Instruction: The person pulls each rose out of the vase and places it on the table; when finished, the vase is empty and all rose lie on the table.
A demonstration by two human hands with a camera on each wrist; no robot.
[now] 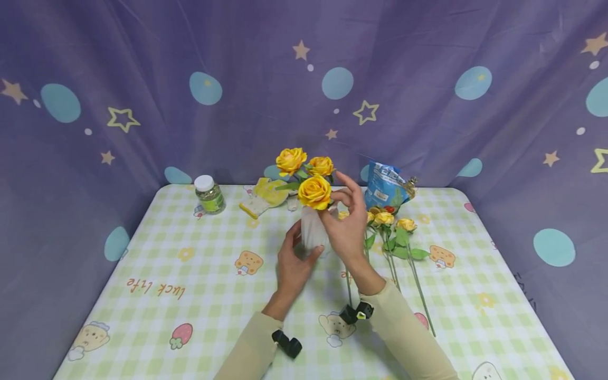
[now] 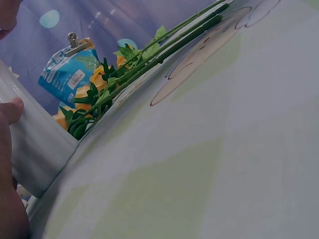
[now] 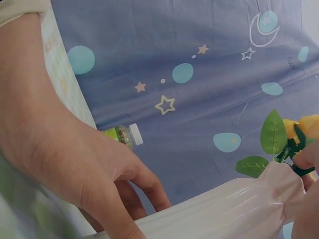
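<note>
Tablecloth [image 1: 214, 327], left side: orange lettering [image 1: 155, 288] reads "luck life", upside down in head view. Second orange fragment [image 1: 344, 274] mid-table is partly hidden, can't read. Blue bag [image 1: 381, 184]: print and white label [image 2: 76, 78] both too small. Jar [image 1: 210, 198]: green label illegible. Curtain [image 1: 256, 95], right side: dark letters [image 1: 524, 290], unreadable.

Around the green-checked bench [image 1: 223, 322], a white-lidded jar [image 1: 210, 196] stands at ten o'clock, a yellow-and-white cloth [image 1: 269, 194] lies at eleven, and a blue pouch [image 1: 380, 186] (a metal clip [image 2: 75, 44] bites its top) sits at one; patterned curtain [image 1: 256, 47] at twelve.
</note>
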